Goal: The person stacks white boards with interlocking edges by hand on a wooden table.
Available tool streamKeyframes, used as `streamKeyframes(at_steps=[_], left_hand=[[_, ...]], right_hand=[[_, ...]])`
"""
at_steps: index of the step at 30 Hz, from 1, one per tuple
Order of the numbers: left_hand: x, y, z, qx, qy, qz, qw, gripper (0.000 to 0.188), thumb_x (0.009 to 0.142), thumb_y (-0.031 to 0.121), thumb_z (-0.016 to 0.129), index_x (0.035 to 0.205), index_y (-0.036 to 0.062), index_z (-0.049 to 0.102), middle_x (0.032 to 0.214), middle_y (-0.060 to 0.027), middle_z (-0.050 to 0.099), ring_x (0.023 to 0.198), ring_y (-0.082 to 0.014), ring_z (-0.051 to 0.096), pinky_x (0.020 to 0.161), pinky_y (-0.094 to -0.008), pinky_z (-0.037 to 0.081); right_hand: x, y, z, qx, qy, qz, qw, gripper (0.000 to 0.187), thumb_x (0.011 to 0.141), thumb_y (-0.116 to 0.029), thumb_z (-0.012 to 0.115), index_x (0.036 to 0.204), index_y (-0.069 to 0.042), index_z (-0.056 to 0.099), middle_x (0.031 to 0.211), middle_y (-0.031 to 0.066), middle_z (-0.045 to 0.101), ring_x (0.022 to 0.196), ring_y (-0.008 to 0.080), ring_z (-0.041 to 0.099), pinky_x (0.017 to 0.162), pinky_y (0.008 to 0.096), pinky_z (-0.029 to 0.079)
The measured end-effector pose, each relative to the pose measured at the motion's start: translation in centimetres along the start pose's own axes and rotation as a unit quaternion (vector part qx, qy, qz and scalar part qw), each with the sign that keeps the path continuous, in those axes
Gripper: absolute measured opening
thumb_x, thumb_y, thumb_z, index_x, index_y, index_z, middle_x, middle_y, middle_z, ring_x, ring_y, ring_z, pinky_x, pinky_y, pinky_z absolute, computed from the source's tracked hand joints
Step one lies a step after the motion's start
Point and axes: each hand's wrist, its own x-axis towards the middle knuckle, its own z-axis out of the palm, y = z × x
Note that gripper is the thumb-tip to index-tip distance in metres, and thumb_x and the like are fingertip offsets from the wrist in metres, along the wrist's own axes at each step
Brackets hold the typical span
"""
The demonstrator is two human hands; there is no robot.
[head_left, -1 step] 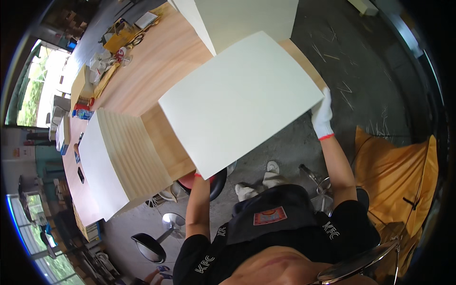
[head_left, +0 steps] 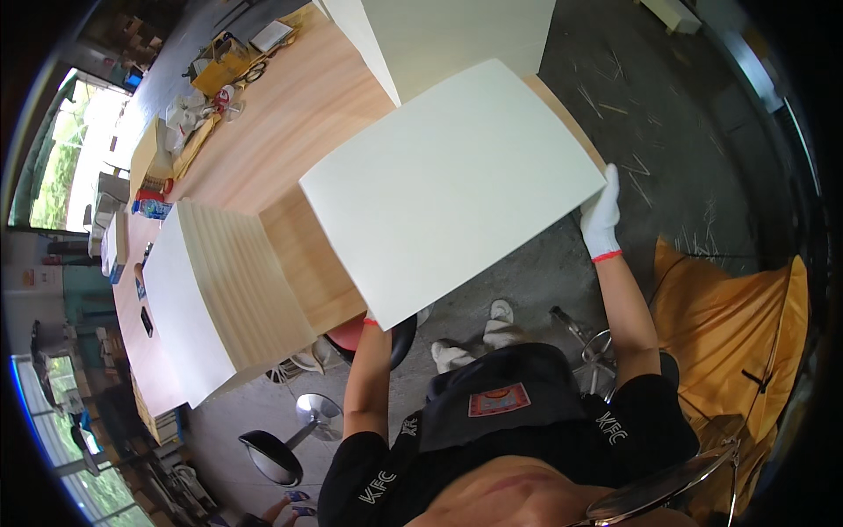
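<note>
A large white rectangular board (head_left: 452,193) spans the space in front of me, tilted, its near edge reaching past the table over the floor. My right hand (head_left: 601,215), in a white glove with a red cuff, is closed on the board's right corner, the thumb along its edge. My left hand (head_left: 371,322) is at the near left corner; only its red cuff shows, and the board hides the fingers beneath. To the left stands a stack of thick boards (head_left: 250,281) with pale layered edges and a white top.
The wooden table (head_left: 299,97) carries a tall white stack (head_left: 465,39) at the far side. Scissors (head_left: 255,70), a yellow box (head_left: 219,75) and a phone (head_left: 147,321) lie leftward. A stool (head_left: 272,457) and orange cloth cover (head_left: 729,325) flank me.
The white board and both hands have shifted slightly to the right. Both hands stay at the same corners.
</note>
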Motion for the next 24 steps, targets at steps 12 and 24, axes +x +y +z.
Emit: streamKeyframes(at_steps=[12, 24], left_hand=[[10.6, -12.4, 14.9, 0.149, 0.064, -0.078, 0.984, 0.047, 0.104, 0.034, 0.039, 0.128, -0.0033, 0.056, 0.126, -0.0164, 0.063, 0.112, -0.0273, 0.064, 0.096, -0.0422, 0.053], [-13.5, -9.3, -2.5, 0.275, -0.007, 0.067, 0.959, 0.031, 0.102, 0.025, 0.057, 0.112, -0.0013, 0.070, 0.111, -0.0093, 0.072, 0.106, -0.0162, 0.065, 0.093, -0.0285, 0.051]], right_hand=[[9.6, -9.8, -0.9, -0.069, 0.040, -0.063, 0.995, 0.076, 0.098, -0.060, 0.032, 0.145, -0.003, 0.049, 0.152, 0.0129, 0.047, 0.139, 0.0282, 0.040, 0.117, 0.0418, 0.025], [5.9, 7.9, -33.3, -0.258, 0.113, 0.214, 0.935, 0.055, 0.101, -0.058, 0.033, 0.110, -0.012, 0.061, 0.091, -0.0004, 0.058, 0.075, 0.0146, 0.048, 0.069, 0.0356, 0.040]])
